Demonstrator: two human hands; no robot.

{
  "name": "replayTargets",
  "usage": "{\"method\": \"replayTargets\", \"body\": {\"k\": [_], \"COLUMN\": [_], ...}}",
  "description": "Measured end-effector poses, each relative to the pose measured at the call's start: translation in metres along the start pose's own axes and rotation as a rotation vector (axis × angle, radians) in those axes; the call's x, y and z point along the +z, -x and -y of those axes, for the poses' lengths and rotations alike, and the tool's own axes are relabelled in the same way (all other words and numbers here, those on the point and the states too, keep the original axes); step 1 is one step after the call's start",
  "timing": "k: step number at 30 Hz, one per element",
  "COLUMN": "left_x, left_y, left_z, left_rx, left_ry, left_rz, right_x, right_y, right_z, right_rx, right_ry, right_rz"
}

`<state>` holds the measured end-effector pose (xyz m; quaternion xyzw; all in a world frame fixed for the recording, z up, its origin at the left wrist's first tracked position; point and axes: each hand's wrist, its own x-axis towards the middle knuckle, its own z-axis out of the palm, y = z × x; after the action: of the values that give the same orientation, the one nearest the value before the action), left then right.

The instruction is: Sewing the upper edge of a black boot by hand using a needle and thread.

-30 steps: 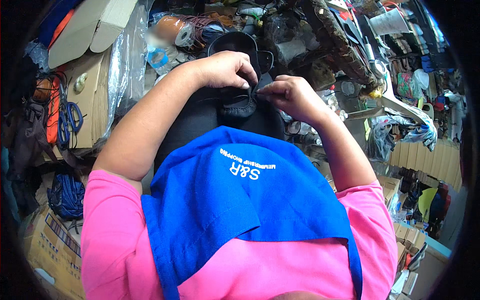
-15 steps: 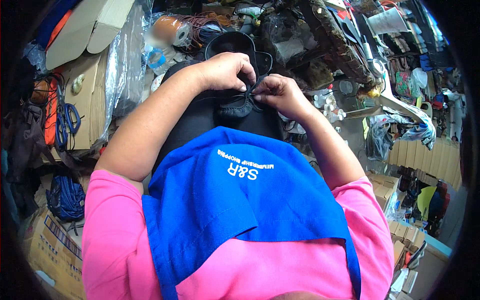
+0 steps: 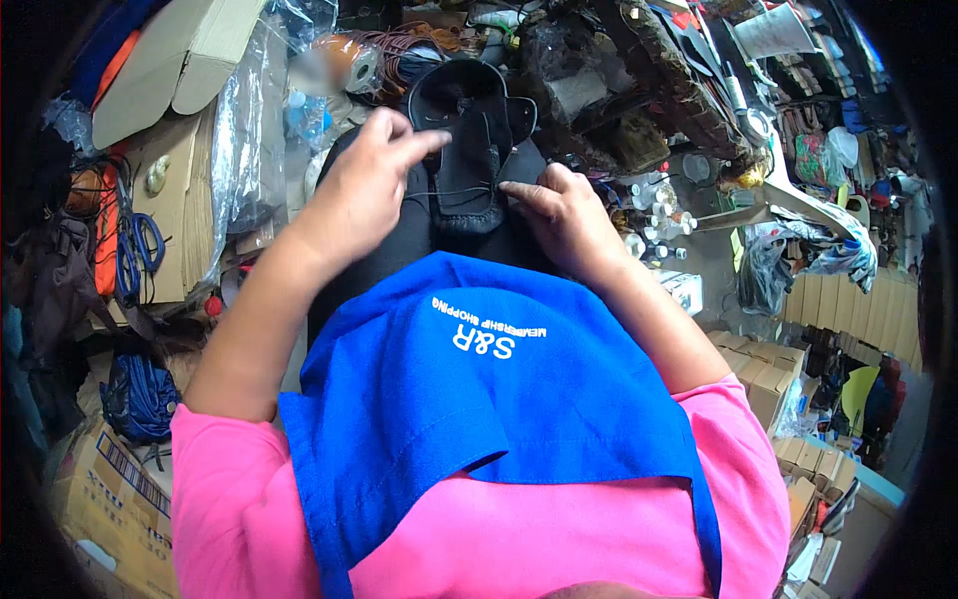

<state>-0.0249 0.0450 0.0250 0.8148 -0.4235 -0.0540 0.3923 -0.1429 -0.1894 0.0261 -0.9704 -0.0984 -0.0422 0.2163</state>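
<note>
A black shoe (image 3: 469, 150) with a gathered toe and a strap loop at its side lies across my dark-trousered thighs, its toe towards me. A thin dark thread (image 3: 449, 192) stretches over its toe end to the left. My left hand (image 3: 364, 190), off to the left of the shoe, is closed on this thread with the index finger pointing out. Against the shoe's right rim rest the fingertips of my right hand (image 3: 569, 215). Its fingers are drawn together, and what they pinch is too small to make out.
Flattened cardboard (image 3: 180, 190) and blue-handled scissors (image 3: 138, 245) are at the left. Beyond the shoe sit a spool of orange thread (image 3: 339, 55) and plastic bags. Small white bottles (image 3: 654, 210) stand to the right, near a wooden bench edge (image 3: 679, 90). A blue apron (image 3: 419, 369) covers my lap.
My left hand has moved away from the shoe to the left, drawing the thread out. My right hand has shifted slightly right and down, and more of the shoe shows.
</note>
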Motion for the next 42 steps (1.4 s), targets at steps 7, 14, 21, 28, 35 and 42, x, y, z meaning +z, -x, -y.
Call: {"method": "replayTargets", "body": {"k": [7,14,21,28,35,42], "left_x": [0.019,0.035,0.042,0.044,0.046,0.05], "left_y": [0.026,-0.001,-0.006,-0.007,-0.01,-0.033], "left_z": [-0.01,0.005,0.007,0.005,0.003,0.022], "left_rx": [0.078,0.006,-0.011,0.03,0.027,0.144], "left_ry": [-0.288,-0.004,-0.089,-0.124,-0.137,-0.028], "left_rz": [-0.065,-0.127,-0.016,-0.033,-0.002,0.082], "right_x": [0.006,-0.006,-0.014,-0.016,-0.014,-0.009], "right_y": [0.011,-0.003,-0.022,-0.029,-0.031,-0.038], "right_z": [0.012,-0.02,-0.038,-0.042,-0.046,-0.054], "right_rx": [0.002,0.174,0.251,0.193,0.196,0.193], "right_ry": [0.221,-0.311,-0.516,-0.506,-0.512,-0.615], "right_rz": [-0.001,0.139,0.333,0.336,0.365,0.416]}}
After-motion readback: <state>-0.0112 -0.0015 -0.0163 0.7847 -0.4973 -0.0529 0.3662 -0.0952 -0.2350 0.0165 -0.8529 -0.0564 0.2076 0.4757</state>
